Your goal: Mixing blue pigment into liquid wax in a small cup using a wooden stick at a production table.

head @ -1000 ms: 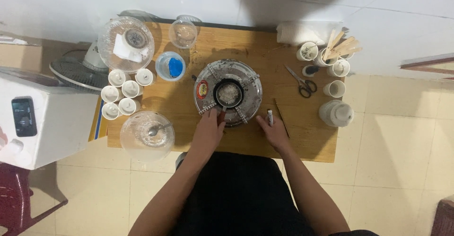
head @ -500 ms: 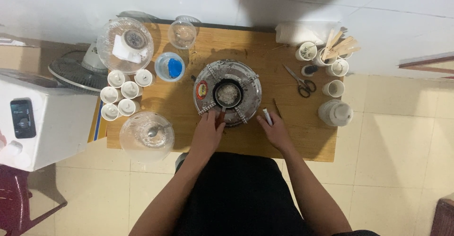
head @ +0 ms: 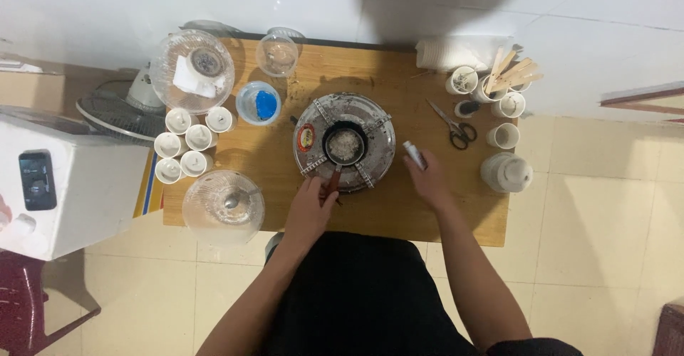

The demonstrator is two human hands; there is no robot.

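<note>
A round metal gas stove [head: 370, 124] sits mid-table with a small black pot [head: 345, 144] of pale grainy material on its burner. The pot's reddish handle [head: 333, 182] points toward me. My left hand [head: 308, 210] grips that handle at the stove's near edge. Just right of the stove, my right hand [head: 426, 174] holds a small white stick-shaped lighter [head: 414, 153], tip pointing away from me.
Scissors [head: 453, 124], white cups [head: 504, 136] and wooden sticks [head: 511, 71] stand at the right. Several small white cups [head: 187, 142], a blue-lidded tub [head: 258, 103] and clear bowls [head: 222, 206] [head: 192, 69] fill the left. A white appliance [head: 64, 185] and a fan [head: 117, 110] lie left of the wooden table [head: 399, 206].
My left hand has closed on the pot's handle. My right hand has lifted the lighter slightly up and to the right of the stove.
</note>
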